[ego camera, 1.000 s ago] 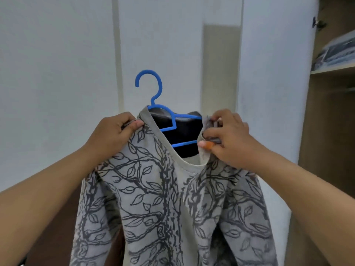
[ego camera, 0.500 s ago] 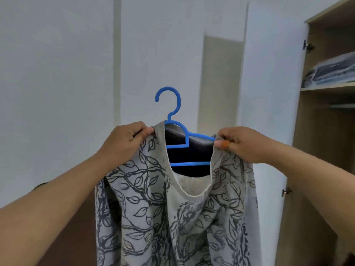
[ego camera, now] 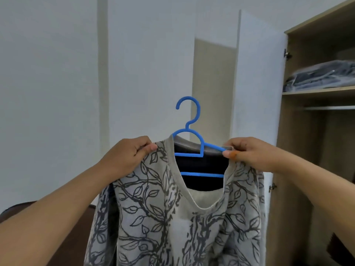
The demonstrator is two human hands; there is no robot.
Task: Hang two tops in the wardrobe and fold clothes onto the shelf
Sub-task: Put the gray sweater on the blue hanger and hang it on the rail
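A grey top [ego camera: 163, 217] printed with dark leafy branches hangs in front of me on a blue plastic hanger [ego camera: 194, 144]. The hanger's hook stands free above the neckline, and its bars show through the neck opening. My left hand [ego camera: 126, 156] pinches the top's left shoulder. My right hand [ego camera: 249, 152] pinches the right shoulder together with the hanger's right arm. The open wardrobe [ego camera: 315, 150] stands to the right, with its metal rail [ego camera: 330, 108] under a shelf [ego camera: 318, 92].
A plastic-wrapped bundle of dark folded clothes [ego camera: 322, 77] lies on the wardrobe shelf. The white wardrobe door [ego camera: 255, 93] stands open just behind the hanger. A dark brown piece of furniture [ego camera: 11, 210] shows at the lower left against the white wall.
The top on its hanger has shifted right toward the wardrobe, and more of the wardrobe has come into view. Both hands keep their hold on the shoulders.
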